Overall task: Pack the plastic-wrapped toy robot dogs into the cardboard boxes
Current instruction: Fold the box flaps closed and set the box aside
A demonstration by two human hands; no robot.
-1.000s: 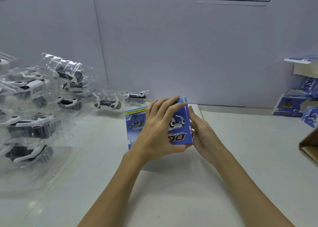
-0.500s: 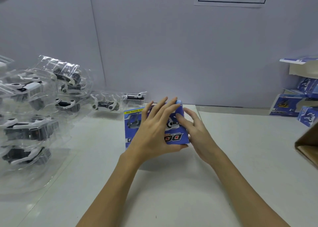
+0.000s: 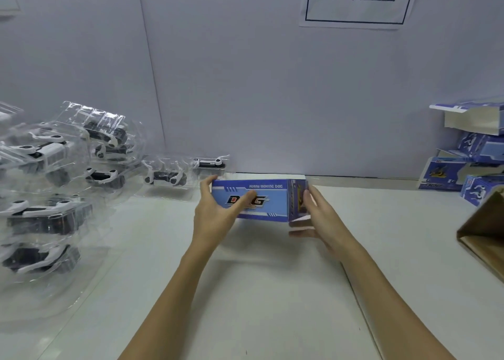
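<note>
Wrapped toy dogs (image 3: 51,185) are heaped at the worktop's (image 3: 272,291) left; a box (image 3: 261,202) lies centre-far between both hands; stacked boxes (image 3: 469,160) far right.

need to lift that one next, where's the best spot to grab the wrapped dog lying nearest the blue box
Take the wrapped dog by its black body, coming down from above. It lies flat against the wall, so front and back are awkward, and its thin white legs and loose plastic make a poor grip. The blue box crowds its near side.

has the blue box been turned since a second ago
Yes. The blue box stood on end between the hands then; now it lies lengthwise, its long side running along the back wall, left hand at one end, right hand at the other.
</note>
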